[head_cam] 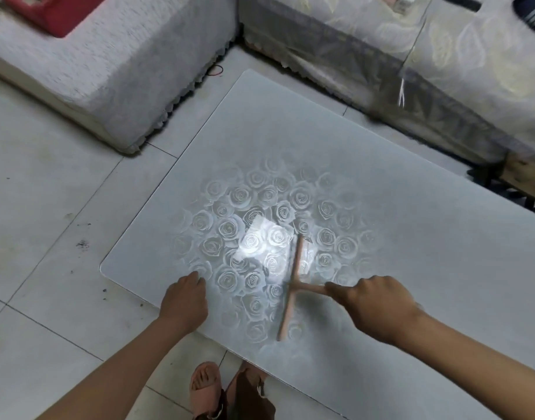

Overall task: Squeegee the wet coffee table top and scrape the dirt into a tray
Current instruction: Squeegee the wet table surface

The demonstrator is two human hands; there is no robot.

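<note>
- Feet (206, 386) in pink sandals: at the lower edge of the view, on the floor just before the near edge of the table.
- Left hand (184, 301): rests at the near edge of the coffee table top (396, 192), fingers loosely bent with their tips on the surface; it holds nothing.
- Right hand (378, 307): wrapped round the handle of the squeegee (293, 277), forefinger stretched along the handle toward the blade.
- Squeegee: pale pink, T-shaped; the blade lies on the table top, running near to far, between the two hands.
- Coffee table top: pale grey, glossy, with rounded corners; a rose pattern (254, 213) fills the middle, and a bright patch of glare (260, 241) lies just left of the blade.
- Floor (42, 192): light tiles, dark specks (83, 244) left of the table.
- Left sofa (123, 71): grey-white cover, a red cushion (54, 10) on top.
- Far sofa (448, 56): leaf-patterned cover, behind the table's far edge.
</note>
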